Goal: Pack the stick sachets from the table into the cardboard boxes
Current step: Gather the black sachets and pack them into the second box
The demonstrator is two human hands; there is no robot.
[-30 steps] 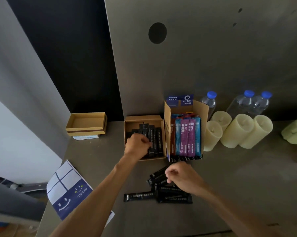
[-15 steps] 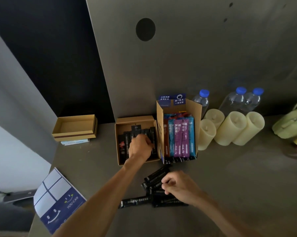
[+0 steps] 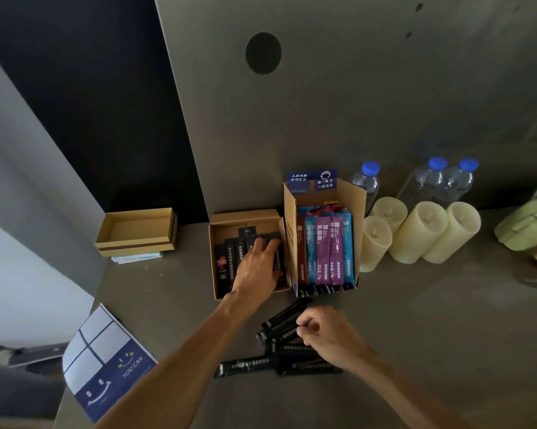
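Observation:
A low cardboard box (image 3: 244,215) on the grey table holds several black stick sachets (image 3: 230,258) lying side by side. My left hand (image 3: 258,267) rests inside it, fingers stretched flat over those sachets. Right beside it stands a taller open cardboard box (image 3: 291,230) filled with upright blue, purple and brown sachets (image 3: 326,249). In front of the boxes lies a loose pile of black sachets (image 3: 281,320), with one apart at the left (image 3: 245,365). My right hand (image 3: 327,335) sits over the pile with fingers curled, pinching a black sachet there.
An empty shallow cardboard box (image 3: 137,230) sits on papers at the back left. Several cream candles (image 3: 416,233) and water bottles (image 3: 431,181) line the back right, with a green bag (image 3: 527,224) at the right edge. A blue-and-white booklet (image 3: 106,363) overhangs the table's front left corner.
My left hand moved deeper into the low box and its curled fingers straightened flat over the sachets. My right hand stayed at the pile on the table.

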